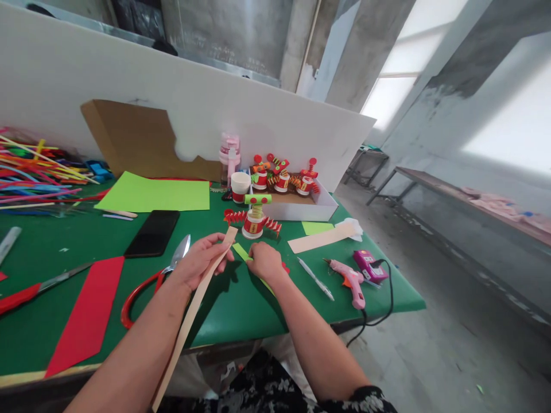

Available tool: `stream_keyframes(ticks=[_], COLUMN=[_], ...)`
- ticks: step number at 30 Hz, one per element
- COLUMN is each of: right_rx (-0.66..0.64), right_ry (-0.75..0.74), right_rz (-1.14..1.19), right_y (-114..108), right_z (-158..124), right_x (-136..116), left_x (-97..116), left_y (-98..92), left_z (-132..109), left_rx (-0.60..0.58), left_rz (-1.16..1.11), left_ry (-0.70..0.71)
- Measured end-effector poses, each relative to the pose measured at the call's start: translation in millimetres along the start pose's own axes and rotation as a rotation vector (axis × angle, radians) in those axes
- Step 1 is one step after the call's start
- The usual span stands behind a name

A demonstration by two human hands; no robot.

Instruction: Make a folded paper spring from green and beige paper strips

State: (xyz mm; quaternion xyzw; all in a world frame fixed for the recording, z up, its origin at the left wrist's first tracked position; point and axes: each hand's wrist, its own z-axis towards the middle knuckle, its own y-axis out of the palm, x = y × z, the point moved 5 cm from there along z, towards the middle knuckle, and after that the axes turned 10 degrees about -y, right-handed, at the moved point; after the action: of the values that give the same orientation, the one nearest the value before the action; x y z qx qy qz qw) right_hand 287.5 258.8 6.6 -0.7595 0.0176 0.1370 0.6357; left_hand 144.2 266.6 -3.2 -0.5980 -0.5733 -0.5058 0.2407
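My left hand [198,259] is closed on a long tan paper strip [191,312] that slants from the table edge up to its tip near a paper-cup figure [253,221]. My right hand [266,262] is closed, pinching a narrow light-green paper strip [241,251] against the green table [232,310]. A bit of red paper shows under the right hand. The cup figure has red accordion arms and a green bar on top, and stands just beyond both hands.
Red-handled scissors [148,281], a black phone [152,233], red paper [88,314] and a green sheet [155,194] lie left. A pen [315,278], pink glue gun [350,281], and tan strip [322,237] lie right. A white box [301,207] holds finished figures. Colourful sticks [34,172] are piled far left.
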Motion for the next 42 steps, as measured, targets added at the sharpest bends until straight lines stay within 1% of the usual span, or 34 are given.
stream_keyframes(ticks=[4, 8, 11, 14, 16, 18, 24, 26, 29, 33, 35, 38, 42], right_rx=[0.009, 0.105, 0.153, 0.117, 0.079, 0.068, 0.146, 0.172, 0.191, 0.089, 0.062, 0.069, 0.122], right_ry=[0.000, 0.020, 0.035, 0.001, -0.030, -0.041, -0.049, -0.054, -0.036, -0.021, -0.023, -0.029, -0.082], right_rz=[0.000, -0.004, 0.027, 0.008, -0.043, -0.077, -0.102, -0.099, -0.104, -0.148, -0.158, -0.165, -0.174], right_y=[7, 14, 14, 11, 8, 6, 13, 16, 13, 5, 1, 0, 5], right_z=[-4, -11, -15, -14, -12, -11, -22, -26, -27, -19, -16, -17, -31], right_x=[-1, 6, 13, 14, 11, 7, 2, 5, 10, 11, 9, 5, -1], left_x=[-1, -2, -3, -4, -5, -8, -16, -17, -18, -17, -16, -16, -16], left_y=[-1.3, -5.9, -9.2, -10.8, -11.3, -12.2, -18.4, -20.6, -22.2, -20.3, -18.5, -16.6, -16.4], left_z=[1, 5, 7, 8, 9, 10, 16, 17, 17, 16, 15, 15, 16], left_rx=[0.018, 0.067, 0.105, 0.131, 0.149, 0.174, 0.237, 0.245, 0.252, 0.247, 0.233, 0.214, 0.216], left_rz=[0.004, -0.004, -0.012, -0.009, -0.002, 0.005, -0.010, -0.017, -0.015, 0.009, 0.020, 0.025, 0.019], left_ry=[-0.001, 0.007, 0.015, 0.019, 0.019, 0.022, 0.040, 0.039, 0.038, 0.037, 0.040, 0.042, 0.050])
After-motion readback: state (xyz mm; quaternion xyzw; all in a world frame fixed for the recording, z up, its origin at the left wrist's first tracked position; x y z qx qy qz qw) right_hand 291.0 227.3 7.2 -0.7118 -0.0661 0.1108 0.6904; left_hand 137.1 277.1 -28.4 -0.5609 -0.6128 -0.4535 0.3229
